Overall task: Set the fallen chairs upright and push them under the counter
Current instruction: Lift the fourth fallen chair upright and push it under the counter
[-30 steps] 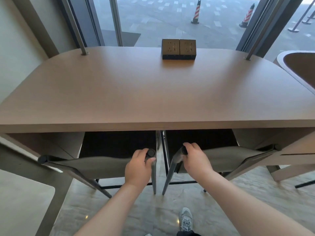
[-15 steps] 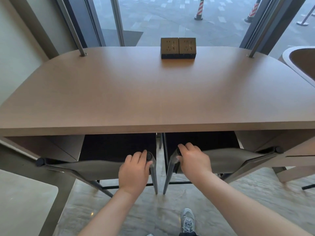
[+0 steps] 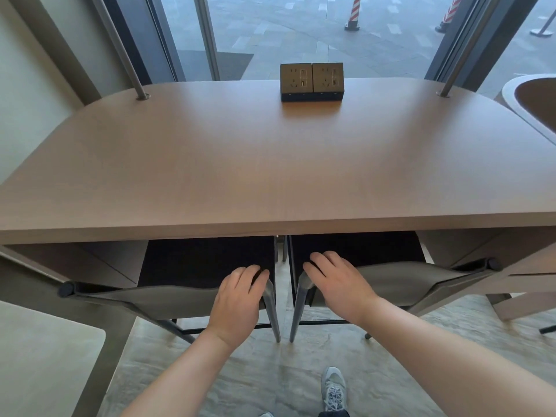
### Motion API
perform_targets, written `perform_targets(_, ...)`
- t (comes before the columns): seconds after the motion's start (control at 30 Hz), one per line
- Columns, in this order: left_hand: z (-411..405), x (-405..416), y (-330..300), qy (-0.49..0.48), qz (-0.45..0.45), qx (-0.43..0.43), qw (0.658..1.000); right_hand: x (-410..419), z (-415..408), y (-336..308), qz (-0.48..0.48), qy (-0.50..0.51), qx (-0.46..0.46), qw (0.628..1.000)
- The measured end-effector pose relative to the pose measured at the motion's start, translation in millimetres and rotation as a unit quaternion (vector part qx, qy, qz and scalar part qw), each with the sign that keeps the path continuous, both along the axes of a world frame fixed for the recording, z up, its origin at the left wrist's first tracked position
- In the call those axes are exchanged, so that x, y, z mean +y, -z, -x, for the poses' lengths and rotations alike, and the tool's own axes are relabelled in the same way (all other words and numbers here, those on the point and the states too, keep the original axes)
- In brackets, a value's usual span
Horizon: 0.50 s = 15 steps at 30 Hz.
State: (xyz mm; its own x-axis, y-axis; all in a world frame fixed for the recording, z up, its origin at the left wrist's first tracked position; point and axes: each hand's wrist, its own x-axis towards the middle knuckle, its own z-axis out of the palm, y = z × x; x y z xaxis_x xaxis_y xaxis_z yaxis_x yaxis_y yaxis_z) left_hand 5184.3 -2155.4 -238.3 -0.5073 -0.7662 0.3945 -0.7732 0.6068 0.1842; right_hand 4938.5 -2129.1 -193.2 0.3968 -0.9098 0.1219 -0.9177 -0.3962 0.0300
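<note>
The 2 chairs stood upright, seats tucked beneath the tabletop point(image 3: 270, 182). The left hand point(image 3: 237, 299) lay spread on the left chair's backrest point(image 3: 156, 296); the right hand point(image 3: 337, 284), spread likewise, pressed the right chair's backrest point(image 3: 400, 281).

Between the two chair backs point(image 3: 144, 297) point(image 3: 400, 281) runs only a narrow gap, and the counter point(image 3: 270, 176) edge hangs close above them.

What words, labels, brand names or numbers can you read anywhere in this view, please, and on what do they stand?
None can be read.
Socket box on the counter: only outlet slots show, no print legible.
Shoe: no readable logo.
Striped cone outside: stripes only, no text.
</note>
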Motion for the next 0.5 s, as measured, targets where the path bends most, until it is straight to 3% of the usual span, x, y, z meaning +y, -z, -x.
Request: perform_targets(0.5,1.9,-8.6,-16.6,0.023,-0.056,-0.015,0.998,-9.0,0.4,0.9,0.004,-0.001,-0.059,0.998)
